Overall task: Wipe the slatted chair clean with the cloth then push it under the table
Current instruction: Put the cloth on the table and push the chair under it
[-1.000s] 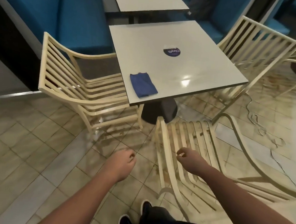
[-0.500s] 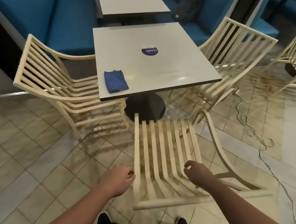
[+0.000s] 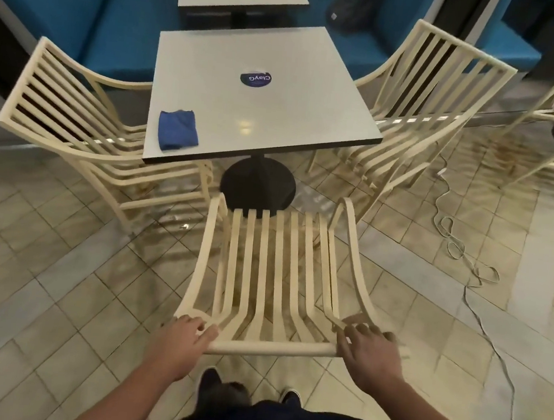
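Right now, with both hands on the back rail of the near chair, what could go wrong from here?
1. The blue cloth lies on the table while the left hand and right hand hold the slatted chair: it may get pushed in unwiped.
2. The pedestal base sits straight ahead; the chair's front could strike it.
3. The left chair and right chair flank the gap; frames might catch.
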A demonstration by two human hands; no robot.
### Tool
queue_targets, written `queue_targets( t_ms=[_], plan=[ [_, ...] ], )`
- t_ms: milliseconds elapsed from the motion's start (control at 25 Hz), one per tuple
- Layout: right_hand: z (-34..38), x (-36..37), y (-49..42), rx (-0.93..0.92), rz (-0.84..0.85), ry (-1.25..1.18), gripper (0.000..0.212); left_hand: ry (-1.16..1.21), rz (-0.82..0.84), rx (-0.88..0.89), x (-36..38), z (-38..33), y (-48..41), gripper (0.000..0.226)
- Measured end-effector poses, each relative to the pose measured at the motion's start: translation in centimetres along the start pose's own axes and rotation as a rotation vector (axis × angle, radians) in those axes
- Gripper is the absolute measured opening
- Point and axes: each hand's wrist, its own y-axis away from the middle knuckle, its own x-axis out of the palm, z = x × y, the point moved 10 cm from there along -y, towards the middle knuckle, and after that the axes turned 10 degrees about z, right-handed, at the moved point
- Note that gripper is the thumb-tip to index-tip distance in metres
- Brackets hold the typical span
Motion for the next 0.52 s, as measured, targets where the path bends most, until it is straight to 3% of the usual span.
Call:
queue_targets(
  t_ms=[120,320,440,520],
  plan=[
    [-1.0,0.3,-0.9,0.043,-0.073,-0.02,0.056,-0.117,0.059,0.037,0.7,0.3,0.4,0.079],
    [-1.6,-0.8,-2.2,0.002,-0.242,0.022,0.045,-0.262,0.089,0.022,-0.1,-0.3,-1.0,0.106],
    [-2.3,-2.3,-4.2,-0.034,-0.32,0.017,0.041,-0.281,0.083,-0.016,-1.4,-1.5,-2.1,0.074],
    [-2.9,-3.7,-6.4,-0.038,-0.319,0.024,0.042,-0.261,0.079,-0.027,-2.5,-2.0,-3.5,0.064]
  ],
)
